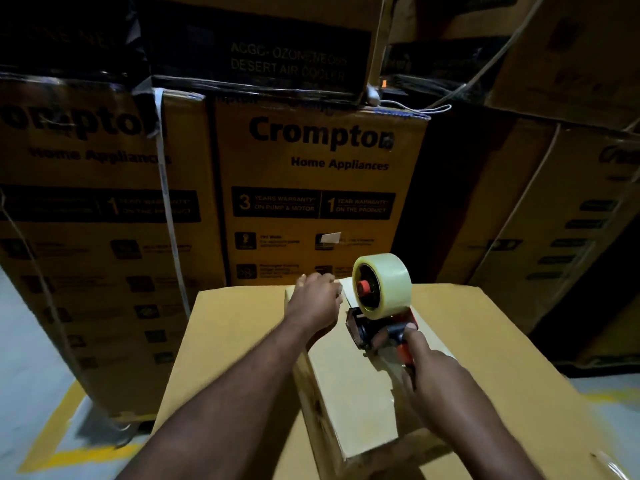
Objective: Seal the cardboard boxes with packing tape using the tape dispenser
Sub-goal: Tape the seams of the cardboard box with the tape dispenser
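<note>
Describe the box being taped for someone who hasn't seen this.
Before the Crompton cartons lies a big brown carton. On it sits a small box, dispenser on top, left hand at its far end. Unlike its neighbours, it is small and pale.

The left hand point(316, 299), at 12 o'clock on the small box point(346, 386), is motion-blurred, its fingertips hidden beyond the far edge. The right hand point(434, 375) covers most of the tape dispenser point(370, 328) handle. At the frame's 9 o'clock, carton point(104, 161) print blurs unreadably.
</note>
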`<action>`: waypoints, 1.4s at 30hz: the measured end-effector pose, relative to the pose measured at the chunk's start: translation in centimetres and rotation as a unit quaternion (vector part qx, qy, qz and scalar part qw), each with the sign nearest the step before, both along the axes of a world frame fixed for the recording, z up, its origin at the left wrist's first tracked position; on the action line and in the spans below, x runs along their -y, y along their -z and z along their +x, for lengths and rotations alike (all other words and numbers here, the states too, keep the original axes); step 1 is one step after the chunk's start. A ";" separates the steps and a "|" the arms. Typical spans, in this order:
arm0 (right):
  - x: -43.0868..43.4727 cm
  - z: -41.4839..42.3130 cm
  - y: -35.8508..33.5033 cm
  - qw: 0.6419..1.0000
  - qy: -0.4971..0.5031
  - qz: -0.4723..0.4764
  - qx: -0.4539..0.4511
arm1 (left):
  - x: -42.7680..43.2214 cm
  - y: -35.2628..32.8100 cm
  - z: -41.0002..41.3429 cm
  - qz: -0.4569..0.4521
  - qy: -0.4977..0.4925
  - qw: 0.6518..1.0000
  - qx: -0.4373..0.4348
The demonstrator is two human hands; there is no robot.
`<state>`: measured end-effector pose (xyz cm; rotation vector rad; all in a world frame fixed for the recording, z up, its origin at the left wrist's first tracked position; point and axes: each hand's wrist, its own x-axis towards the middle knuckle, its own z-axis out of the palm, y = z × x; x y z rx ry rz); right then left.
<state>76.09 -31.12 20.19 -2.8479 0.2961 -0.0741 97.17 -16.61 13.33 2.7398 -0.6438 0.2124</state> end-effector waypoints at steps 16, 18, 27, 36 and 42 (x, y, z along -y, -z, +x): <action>1.4 -0.7 0.4 0.997 -0.065 -0.010 0.027 | 4.5 0.0 -22.7 0.112 -0.003 0.992 -0.062; 1.8 -0.9 0.6 0.997 -0.066 -0.004 0.034 | 4.8 -0.2 -23.0 0.063 -0.039 0.995 -0.060; 2.7 -5.1 0.7 0.996 -0.079 -0.036 0.033 | 4.9 0.4 -22.5 -0.009 -0.158 0.985 -0.066; 4.7 -10.0 -0.3 0.997 -0.072 -0.025 0.026 | 5.0 0.0 -22.0 0.003 -0.147 0.985 -0.092; 4.4 -10.5 0.3 0.997 -0.066 -0.003 0.029 | 4.3 -0.3 -21.2 0.053 -0.086 0.988 -0.117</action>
